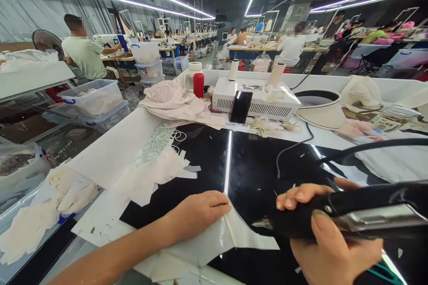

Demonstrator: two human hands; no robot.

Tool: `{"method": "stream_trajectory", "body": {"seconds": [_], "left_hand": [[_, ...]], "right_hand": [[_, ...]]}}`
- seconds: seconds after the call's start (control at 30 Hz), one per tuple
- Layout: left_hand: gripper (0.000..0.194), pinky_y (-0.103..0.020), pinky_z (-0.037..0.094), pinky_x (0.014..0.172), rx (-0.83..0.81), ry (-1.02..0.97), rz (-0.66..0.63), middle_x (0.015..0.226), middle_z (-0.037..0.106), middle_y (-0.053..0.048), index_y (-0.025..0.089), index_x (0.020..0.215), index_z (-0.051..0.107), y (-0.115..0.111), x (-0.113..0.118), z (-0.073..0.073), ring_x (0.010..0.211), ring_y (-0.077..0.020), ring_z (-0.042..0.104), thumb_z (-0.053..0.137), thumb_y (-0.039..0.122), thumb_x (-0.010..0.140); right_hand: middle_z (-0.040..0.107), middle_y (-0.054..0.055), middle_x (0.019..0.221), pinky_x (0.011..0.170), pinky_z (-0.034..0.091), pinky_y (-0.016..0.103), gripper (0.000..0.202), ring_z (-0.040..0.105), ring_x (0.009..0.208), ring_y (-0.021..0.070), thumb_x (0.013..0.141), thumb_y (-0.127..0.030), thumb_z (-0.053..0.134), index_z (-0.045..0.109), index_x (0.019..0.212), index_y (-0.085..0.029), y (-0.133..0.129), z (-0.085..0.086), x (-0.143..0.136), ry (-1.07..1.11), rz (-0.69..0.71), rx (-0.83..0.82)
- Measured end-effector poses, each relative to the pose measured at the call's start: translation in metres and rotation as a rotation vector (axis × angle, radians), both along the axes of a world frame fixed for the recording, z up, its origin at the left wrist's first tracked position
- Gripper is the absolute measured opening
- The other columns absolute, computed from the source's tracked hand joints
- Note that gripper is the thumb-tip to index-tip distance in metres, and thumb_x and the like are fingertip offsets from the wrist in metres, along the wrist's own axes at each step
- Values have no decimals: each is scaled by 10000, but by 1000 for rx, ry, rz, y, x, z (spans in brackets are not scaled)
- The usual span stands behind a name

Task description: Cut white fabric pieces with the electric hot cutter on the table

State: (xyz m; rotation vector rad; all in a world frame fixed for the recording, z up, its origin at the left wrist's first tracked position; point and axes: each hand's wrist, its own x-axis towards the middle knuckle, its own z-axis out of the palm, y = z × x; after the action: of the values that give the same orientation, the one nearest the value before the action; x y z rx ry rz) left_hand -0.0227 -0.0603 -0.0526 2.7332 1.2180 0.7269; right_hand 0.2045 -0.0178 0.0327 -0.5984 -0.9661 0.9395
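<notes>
My left hand [203, 213] is closed on the upper edge of a thin white fabric piece [214, 245], pinching it between thumb and fingers. A narrow cream strip [230, 230] runs along that piece. My right hand [334, 240] is wrapped around a bulky black handheld tool [301, 216] with a silver metal lever [374, 220]. Its pointed metal tip [262, 223] is aimed left, close to the fabric's right-hand part. Whether the tip touches the fabric, I cannot tell. Beneath lies a glossy black work surface [261, 178].
Cut white pieces [157, 171] and pale green cord [158, 142] lie left. Behind stand a vented white box [220, 93], a phone [241, 107] and a red bottle [198, 85]. A black cable [374, 144] crosses at right. Teal handles [388, 272] lie lower right. Co-workers sit farther back.
</notes>
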Motion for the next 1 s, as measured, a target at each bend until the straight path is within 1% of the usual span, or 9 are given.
{"method": "stream_trajectory", "body": {"seconds": [0.07, 0.17, 0.3, 0.43, 0.6, 0.8, 1.0], "left_hand": [[258, -290, 643, 1042, 27, -10, -8, 1331, 737, -102, 121, 1336, 671, 0, 2, -2, 1244, -208, 721, 536, 79, 1120], [248, -293, 639, 1055, 29, -14, -14, 1328, 728, -95, 121, 1335, 662, 0, 4, -5, 1248, -210, 712, 541, 85, 1121], [230, -297, 653, 1025, 17, -29, -8, 1318, 724, -87, 130, 1331, 662, 1, 6, -6, 1229, -210, 711, 550, 115, 1131], [225, -318, 651, 1046, 24, -49, -18, 1324, 725, -105, 111, 1323, 662, 1, 6, -7, 1258, -229, 702, 539, 116, 1134], [244, -306, 642, 1064, 4, -69, -29, 1344, 720, -120, 102, 1336, 652, -1, 5, -3, 1283, -225, 692, 541, 83, 1119], [256, -313, 660, 1036, 18, -65, -19, 1299, 734, -123, 109, 1322, 656, -2, 4, 0, 1279, -216, 699, 504, 75, 1119], [240, -283, 650, 1011, 33, -60, -13, 1296, 722, -112, 109, 1314, 656, -1, 4, -1, 1257, -216, 703, 515, 94, 1120]], "right_hand": [[715, -33, 770, 529, 596, 323, 503, 622, 604, 177, 770, -294, 954, 700, 1204, -290, 11, -1, -14, 21, 49, 36], [721, -35, 794, 561, 602, 322, 470, 645, 620, 168, 816, -263, 917, 696, 1230, -288, 23, -4, -32, 22, 103, 59], [722, -38, 815, 584, 596, 319, 462, 663, 639, 164, 839, -259, 903, 694, 1248, -293, 32, -10, -44, 15, 152, 67], [724, -39, 821, 582, 590, 322, 459, 662, 640, 165, 844, -257, 904, 696, 1251, -296, 34, -14, -47, 9, 159, 77], [722, -40, 821, 583, 603, 334, 454, 661, 636, 168, 856, -269, 905, 695, 1258, -299, 31, -14, -45, 4, 152, 98], [713, -42, 843, 615, 602, 333, 443, 660, 659, 161, 877, -277, 882, 675, 1267, -307, 29, -16, -45, -13, 158, 97], [687, -51, 842, 645, 613, 356, 404, 667, 668, 161, 925, -219, 811, 627, 1272, -313, 27, -17, -45, -74, 115, 56]]}}
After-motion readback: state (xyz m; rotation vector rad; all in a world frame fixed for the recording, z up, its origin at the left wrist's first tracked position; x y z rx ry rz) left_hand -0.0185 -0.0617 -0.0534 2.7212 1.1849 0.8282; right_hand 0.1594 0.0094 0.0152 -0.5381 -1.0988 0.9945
